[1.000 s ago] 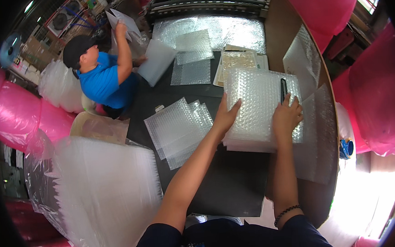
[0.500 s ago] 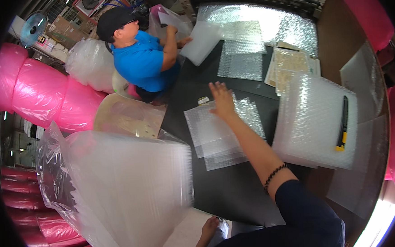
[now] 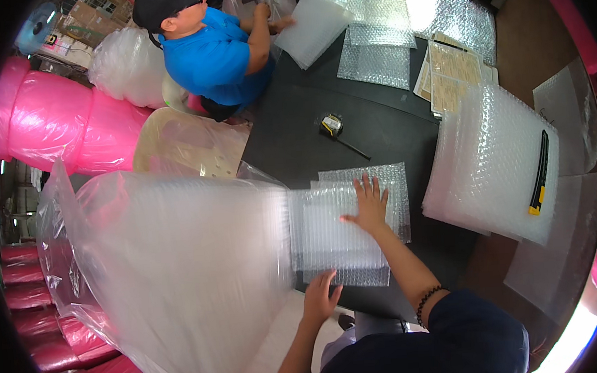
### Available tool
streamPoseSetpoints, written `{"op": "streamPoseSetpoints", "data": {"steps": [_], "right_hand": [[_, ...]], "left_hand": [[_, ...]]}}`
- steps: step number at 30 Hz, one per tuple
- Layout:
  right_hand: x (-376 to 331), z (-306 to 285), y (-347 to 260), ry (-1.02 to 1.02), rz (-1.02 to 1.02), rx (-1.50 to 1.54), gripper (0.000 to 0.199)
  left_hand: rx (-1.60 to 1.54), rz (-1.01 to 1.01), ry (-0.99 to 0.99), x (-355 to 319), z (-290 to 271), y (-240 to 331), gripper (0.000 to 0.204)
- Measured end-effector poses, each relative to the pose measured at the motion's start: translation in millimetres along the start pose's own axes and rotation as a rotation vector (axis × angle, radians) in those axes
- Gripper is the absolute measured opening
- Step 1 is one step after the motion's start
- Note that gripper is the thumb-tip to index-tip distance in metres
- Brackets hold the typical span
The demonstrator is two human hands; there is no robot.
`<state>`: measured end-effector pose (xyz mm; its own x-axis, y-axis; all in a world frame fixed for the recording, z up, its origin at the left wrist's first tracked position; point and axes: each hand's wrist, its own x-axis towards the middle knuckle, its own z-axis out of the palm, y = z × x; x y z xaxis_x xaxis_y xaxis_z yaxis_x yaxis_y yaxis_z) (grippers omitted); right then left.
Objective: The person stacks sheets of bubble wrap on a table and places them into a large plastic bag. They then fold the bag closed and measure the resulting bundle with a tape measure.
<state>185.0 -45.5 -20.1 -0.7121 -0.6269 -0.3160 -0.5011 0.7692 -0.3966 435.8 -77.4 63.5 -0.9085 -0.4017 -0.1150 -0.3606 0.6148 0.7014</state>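
Several clear bubble-wrap sheets point(image 3: 342, 235) lie loosely overlapped near the table's front edge. My right hand point(image 3: 370, 208) is spread flat on top of them, a black coiled band around its forearm. At their near edge is my left hand point(image 3: 321, 298), thumb and fingers apart; whether its fingertips touch the sheets I cannot tell. To the left, a tall stack of translucent sheets in a large clear plastic bag point(image 3: 180, 255) reaches up against the sheets' left side. Beyond my right hand a tape measure point(image 3: 331, 125) rests on the dark table point(image 3: 294, 118).
At the right stands a thick stack of bubble-wrap sheets point(image 3: 482, 168) with a black-and-yellow utility knife point(image 3: 539, 175) on it. Behind it lie papers point(image 3: 452, 74). Across the table, a co-worker in a blue shirt point(image 3: 212, 55) handles translucent sheets point(image 3: 313, 28). Pink wrapped rolls point(image 3: 69, 118) lie at the left.
My right hand has drawn the bubble-wrap sheets toward me, uncovering the tape measure. My left hand has risen from below the table edge to the sheets. The view has shifted slightly.
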Motion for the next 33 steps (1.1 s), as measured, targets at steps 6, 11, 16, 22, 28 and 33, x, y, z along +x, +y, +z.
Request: {"op": "streamPoseSetpoints", "data": {"steps": [6, 11, 16, 22, 28, 33], "right_hand": [[-93.5, 13.6, 15.2, -0.056, -0.157, 0.064, 0.087], [-104.1, 35.8, 50.2, 0.267, -0.218, 0.788, 0.029], [-100.6, 17.0, 72.1, 0.045, -0.384, 0.561, 0.036], [-132.4, 10.3, 48.3, -0.169, -0.624, -0.088, 0.057], [-122.3, -75.8, 0.0, -0.131, -0.459, 0.265, 0.024], [-149.3, -198.2, -19.7, 0.339, -0.587, 0.371, 0.025]], "left_hand": [[0.662, 0.047, -0.034, 93.5, 4.8, 14.7, 0.086], [0.565, -0.173, -0.239, 77.4, 17.4, -14.6, 0.079], [0.36, -0.032, 0.026, 27.6, -36.0, 18.4, 0.042], [0.275, -0.126, -0.2, -45.9, -69.4, 46.7, 0.028], [-0.043, -0.319, 0.071, -102.6, -69.8, 29.4, 0.039], [-0.258, -0.379, -0.163, -117.0, -34.9, -58.0, 0.044]]}}
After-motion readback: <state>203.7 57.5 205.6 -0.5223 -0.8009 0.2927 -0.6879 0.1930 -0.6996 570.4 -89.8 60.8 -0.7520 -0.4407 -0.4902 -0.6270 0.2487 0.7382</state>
